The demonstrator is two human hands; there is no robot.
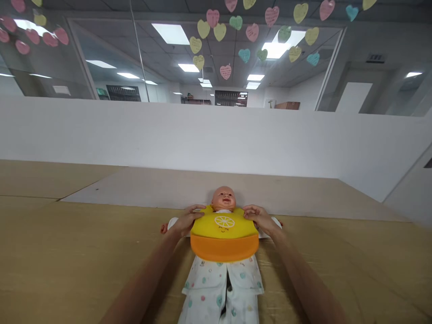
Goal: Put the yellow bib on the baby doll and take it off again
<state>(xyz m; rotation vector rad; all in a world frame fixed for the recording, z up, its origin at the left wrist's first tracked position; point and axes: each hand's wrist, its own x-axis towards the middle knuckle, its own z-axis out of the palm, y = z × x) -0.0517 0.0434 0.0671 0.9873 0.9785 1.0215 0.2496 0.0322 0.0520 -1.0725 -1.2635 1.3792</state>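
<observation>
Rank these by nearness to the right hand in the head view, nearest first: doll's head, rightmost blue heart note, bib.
1. Bib, touching the right hand.
2. Doll's head, above the bib, left of that hand.
3. Rightmost blue heart note, high at the upper right.

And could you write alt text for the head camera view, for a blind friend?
A person's left hand and right hand touch the upper sides of a yellow bib with an orange pocket, laid over a baby doll lying face up in white patterned clothes. Beyond, heart-shaped notes dot glass above a white wall.
</observation>
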